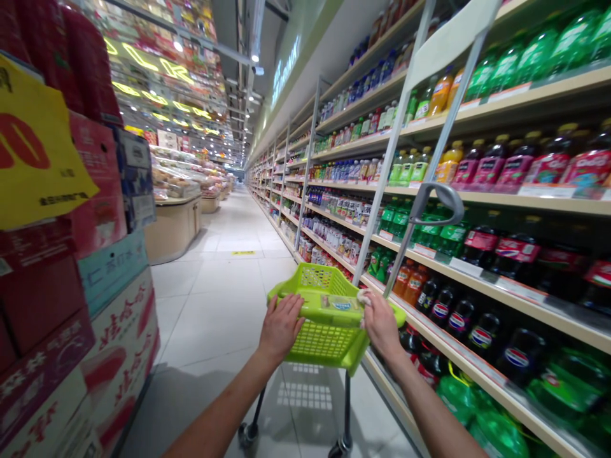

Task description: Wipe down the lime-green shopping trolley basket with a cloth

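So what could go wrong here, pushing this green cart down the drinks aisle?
1. The cart runs very close to the shelves on the right; its corner could clip the low bottles and knock some off.
2. The right hand seems to pinch a small pale thing against the handle, so its grip looks weaker than the left hand's, and steering may drift.
3. Stacked boxes on the left narrow the way.
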{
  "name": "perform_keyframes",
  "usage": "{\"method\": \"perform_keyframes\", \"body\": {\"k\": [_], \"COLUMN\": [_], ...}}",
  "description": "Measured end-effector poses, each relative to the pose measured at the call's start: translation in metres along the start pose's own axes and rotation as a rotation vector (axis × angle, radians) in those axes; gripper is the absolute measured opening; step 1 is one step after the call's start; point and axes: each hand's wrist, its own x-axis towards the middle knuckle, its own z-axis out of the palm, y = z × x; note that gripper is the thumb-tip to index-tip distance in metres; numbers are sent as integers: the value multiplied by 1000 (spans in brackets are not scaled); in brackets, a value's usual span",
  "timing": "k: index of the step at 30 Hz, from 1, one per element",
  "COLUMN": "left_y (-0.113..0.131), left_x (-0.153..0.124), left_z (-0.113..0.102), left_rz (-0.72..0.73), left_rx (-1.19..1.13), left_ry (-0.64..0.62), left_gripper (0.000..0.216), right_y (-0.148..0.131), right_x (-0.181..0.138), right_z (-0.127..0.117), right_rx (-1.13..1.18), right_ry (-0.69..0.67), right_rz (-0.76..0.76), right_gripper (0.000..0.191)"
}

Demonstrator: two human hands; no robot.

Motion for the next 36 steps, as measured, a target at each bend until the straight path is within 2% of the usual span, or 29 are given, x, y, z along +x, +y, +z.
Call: {"method": "perform_keyframes", "body": {"k": [2, 5, 7, 9, 13, 14, 16, 19, 21, 23, 26, 28, 30, 34, 36], "left_y": [5, 8, 3, -6, -17, -16, -11, -2, 1, 2, 4, 9, 16, 26, 26], "left_x": [0, 1, 1, 0, -2, -2, -2, -2, -3, -4, -5, -4, -4, -3, -4], "left_z": [1, 1, -1, -4, -7, -6, -4, -3, -4, -6, -7, -5, -3, -1, -1], "left_rz": [-9, 6, 34, 25, -33, -37, -50, -62, -39, 4, 45, 52, 61, 94, 116], "left_rx": [2, 4, 10, 34, 59, 54, 45, 39, 35, 29, 19, 16, 12, 6, 12], "left_ry": [5, -14, -29, -14, 0, -6, -8, 3, 8, 21, 58, 81, 89, 83, 85], "left_gripper": [35, 33, 34, 36, 40, 39, 38, 37, 35, 33, 29, 28, 28, 27, 27], "right_y": [-18, -60, -68, -51, 3, 5, -7, -47, -57, -43, -3, 7, -8, -63, -65], "right_x": [-2, -6, -8, -8, -5, -5, -5, -9, -10, -9, -4, -3, -4, -11, -12], "right_z": [8, 25, 27, 19, 0, 0, 8, 23, 24, 15, -4, -8, -2, 18, 16], "right_rx": [11, 34, 38, 7, -45, -38, -19, 8, 17, -15, -97, -101, -75, -20, 7], "right_ry": [-16, -102, -153, -134, 12, 27, 24, -61, -127, -129, -23, 21, 19, -102, -151], "right_rz": [-49, -228, -307, -275, -42, -14, -27, -190, -284, -255, -49, 24, 4, -190, -261], "right_gripper": [30, 36, 38, 37, 32, 31, 31, 33, 36, 35, 32, 30, 29, 33, 35]}}
